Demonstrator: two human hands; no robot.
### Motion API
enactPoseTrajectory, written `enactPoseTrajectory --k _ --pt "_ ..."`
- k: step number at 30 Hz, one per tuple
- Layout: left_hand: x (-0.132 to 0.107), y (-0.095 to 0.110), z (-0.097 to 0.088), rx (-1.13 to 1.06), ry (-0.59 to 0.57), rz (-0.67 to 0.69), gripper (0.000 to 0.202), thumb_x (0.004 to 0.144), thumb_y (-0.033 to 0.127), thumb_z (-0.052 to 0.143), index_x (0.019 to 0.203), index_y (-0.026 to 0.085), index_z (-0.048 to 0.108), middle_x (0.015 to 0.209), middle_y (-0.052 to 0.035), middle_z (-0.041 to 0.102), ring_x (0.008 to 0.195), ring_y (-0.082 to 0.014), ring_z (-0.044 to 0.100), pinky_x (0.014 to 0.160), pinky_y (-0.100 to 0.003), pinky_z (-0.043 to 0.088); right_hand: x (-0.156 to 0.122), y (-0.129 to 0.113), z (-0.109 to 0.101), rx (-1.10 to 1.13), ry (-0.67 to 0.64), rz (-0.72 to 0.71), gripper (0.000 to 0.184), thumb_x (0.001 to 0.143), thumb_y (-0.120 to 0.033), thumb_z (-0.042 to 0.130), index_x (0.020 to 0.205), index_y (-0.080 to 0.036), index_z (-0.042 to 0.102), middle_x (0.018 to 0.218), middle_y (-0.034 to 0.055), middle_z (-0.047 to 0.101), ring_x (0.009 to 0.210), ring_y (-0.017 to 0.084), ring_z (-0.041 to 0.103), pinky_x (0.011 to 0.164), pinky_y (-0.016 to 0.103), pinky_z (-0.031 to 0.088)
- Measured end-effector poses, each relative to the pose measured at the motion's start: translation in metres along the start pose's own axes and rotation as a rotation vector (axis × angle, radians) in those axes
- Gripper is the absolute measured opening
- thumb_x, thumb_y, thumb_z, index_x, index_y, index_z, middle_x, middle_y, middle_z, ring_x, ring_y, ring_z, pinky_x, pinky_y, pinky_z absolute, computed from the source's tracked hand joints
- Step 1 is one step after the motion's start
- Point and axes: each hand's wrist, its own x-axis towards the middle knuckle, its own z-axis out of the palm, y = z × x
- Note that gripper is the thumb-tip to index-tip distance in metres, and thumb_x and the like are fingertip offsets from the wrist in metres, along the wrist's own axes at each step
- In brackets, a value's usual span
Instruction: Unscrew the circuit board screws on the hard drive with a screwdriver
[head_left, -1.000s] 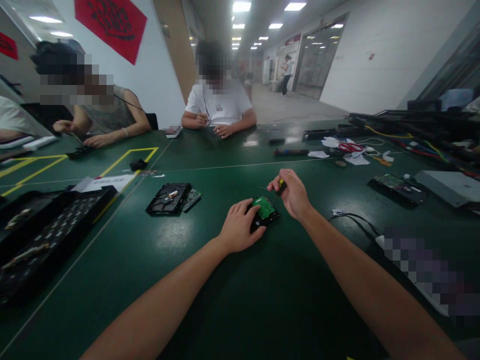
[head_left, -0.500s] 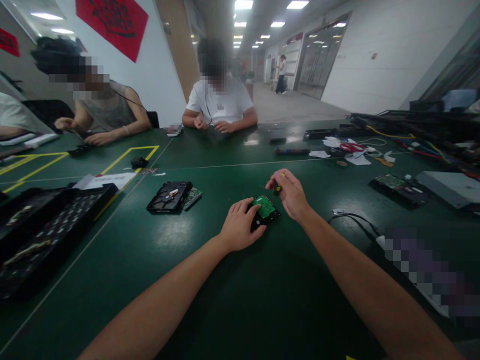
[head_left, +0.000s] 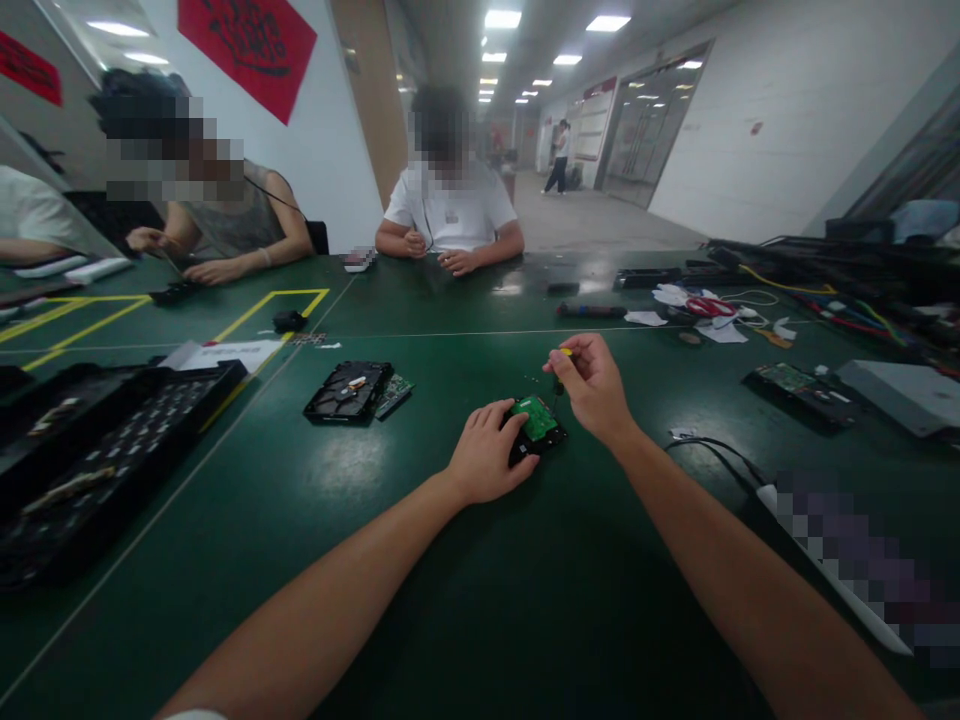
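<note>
A hard drive lies on the dark green table with its green circuit board facing up. My left hand grips the drive from the left, the thumb at the near edge and the fingers across the board's side. In my right hand is a small screwdriver with a yellow and black handle, pinched between thumb and fingers. It stands roughly upright with its tip pointing down at the drive's far right edge; I cannot tell whether the tip touches. A few tiny bits, perhaps screws, lie just beyond the drive.
Left of my hands are another hard drive and a loose circuit board. A black tray stands farther left. To the right lie a drive with an exposed board, a grey box and cables. Two people sit opposite.
My right hand has turned the screwdriver from slanted to upright and brought its tip down to the drive's edge. My left hand stays on the drive. The whole view has shifted slightly.
</note>
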Motion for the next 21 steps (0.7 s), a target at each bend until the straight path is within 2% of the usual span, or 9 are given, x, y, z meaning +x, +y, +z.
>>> enactPoseTrajectory --k 9,15,17,21 --pt "0.000 0.000 0.001 0.003 0.001 0.000 0.066 0.092 0.054 0.067 0.146 0.017 0.057 0.157 -0.0206 0.048 0.146 -0.0396 0.046 0.120 -0.059 0.038 0.010 0.003 0.003 -0.163 -0.022 0.005 0.035 0.093 -0.055 0.074 0.105 -0.025 0.059 0.090 0.0005 0.071 0.080 0.018 0.071 0.074 0.032 0.055" --pt "0.000 0.000 0.000 -0.005 0.001 -0.006 0.066 0.092 0.056 0.066 0.147 0.019 0.056 0.158 -0.0190 0.048 0.146 -0.0391 0.045 0.121 -0.059 0.037 0.013 -0.006 -0.011 -0.331 -0.126 -0.053 0.032 0.096 -0.053 0.071 0.107 -0.025 0.061 0.091 0.0022 0.073 0.082 0.021 0.072 0.078 0.038 0.059" --pt "0.000 -0.001 0.000 -0.012 0.002 -0.006 0.066 0.092 0.056 0.066 0.147 0.019 0.056 0.158 -0.0190 0.048 0.147 -0.0396 0.045 0.121 -0.059 0.038 0.010 -0.014 -0.018 -0.451 -0.113 -0.135 0.029 0.097 -0.050 0.070 0.107 -0.025 0.063 0.093 0.0032 0.073 0.082 0.021 0.072 0.077 0.038 0.059" --pt "0.000 -0.001 0.001 -0.012 0.003 -0.008 0.066 0.093 0.057 0.065 0.147 0.020 0.056 0.157 -0.0179 0.049 0.147 -0.0390 0.045 0.120 -0.060 0.038 -0.005 -0.025 -0.029 -0.685 -0.102 -0.389 0.021 0.102 -0.041 0.065 0.115 -0.024 0.067 0.105 0.0075 0.073 0.091 0.023 0.072 0.086 0.042 0.059"
